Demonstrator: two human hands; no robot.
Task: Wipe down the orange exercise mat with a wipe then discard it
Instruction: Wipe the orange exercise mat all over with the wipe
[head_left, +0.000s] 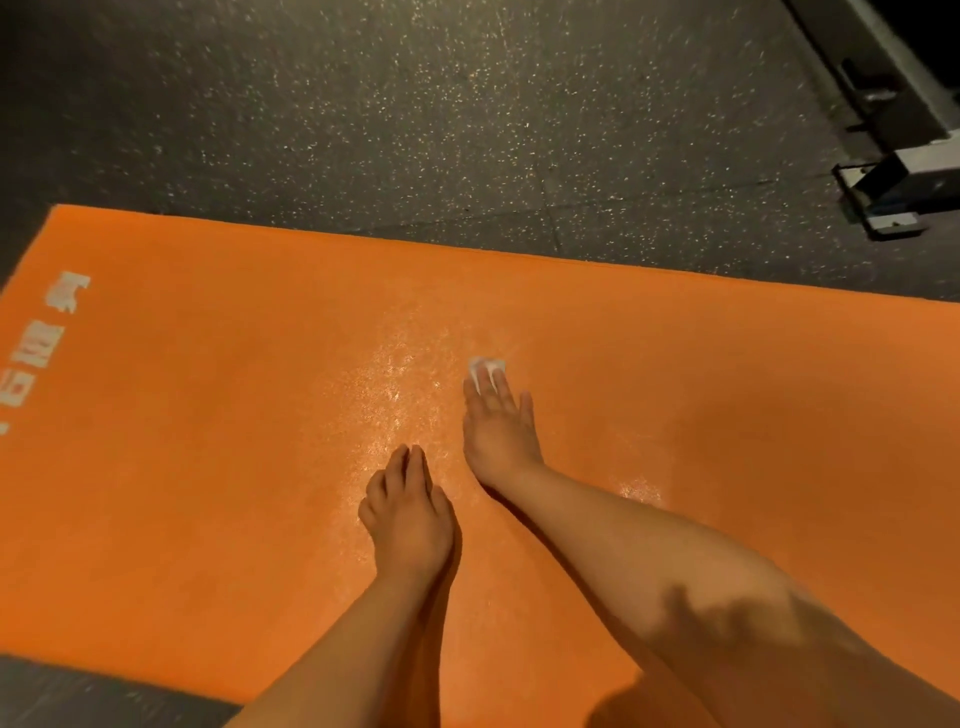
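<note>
Left hand (408, 512) rests on the mat (208, 415), holding nothing. Right hand (496, 421), fingers straight, presses the wipe (485, 365) nearer the mat's far edge. Wiping step, I judge; next, sweep over the dry areas.

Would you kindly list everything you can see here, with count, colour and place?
mat: one, orange, spread on the floor, filling the lower frame
lettering: some, white, at the mat's left end
wipe: one, white, on the mat under the right fingertips
wet sheen: one patch, glistening, mid-mat, left of the wipe
floor: one, dark and speckled, beyond the mat
metal frame: one, grey-white, top right
left hand: one, bare, resting on the mat
right hand: one, bare, fingers straight, pressing the wipe
</note>
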